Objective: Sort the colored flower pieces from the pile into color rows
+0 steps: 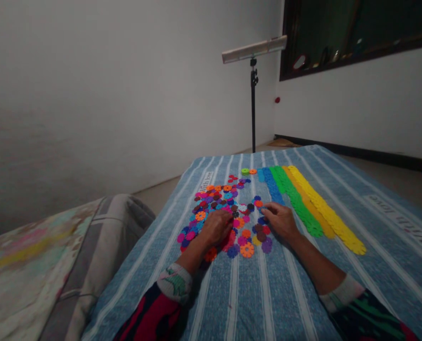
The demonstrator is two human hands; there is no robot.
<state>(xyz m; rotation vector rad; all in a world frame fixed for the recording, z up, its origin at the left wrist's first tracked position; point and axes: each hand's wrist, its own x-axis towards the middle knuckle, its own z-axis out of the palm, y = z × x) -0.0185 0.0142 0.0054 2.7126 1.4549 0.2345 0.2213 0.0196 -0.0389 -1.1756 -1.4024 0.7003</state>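
Observation:
Loose flower-shaped plastic discs (247,250) in many colours lie in a scattered heap on the striped blue cloth. My left hand (216,228) rests at the middle of this heap, its fingers curled in beside a dark disc (235,214); what they hold, if anything, is hidden. On the heap's right side my right hand (281,220) has thumb and forefinger drawn together near an orange disc (258,204). Anything between those fingertips is too small to make out. Beyond it run overlapping rows of discs: a blue row (273,187), a green row (298,203), an orange-yellow row (312,208) and a yellow row (330,215).
A light-green disc (245,171) and an orange disc (252,172) sit at the heads of the rows. The striped cloth (218,312) covers the surface. A padded, blanket-covered piece (100,246) stands at left. Behind, a black stand (253,113) carries a long pale bar.

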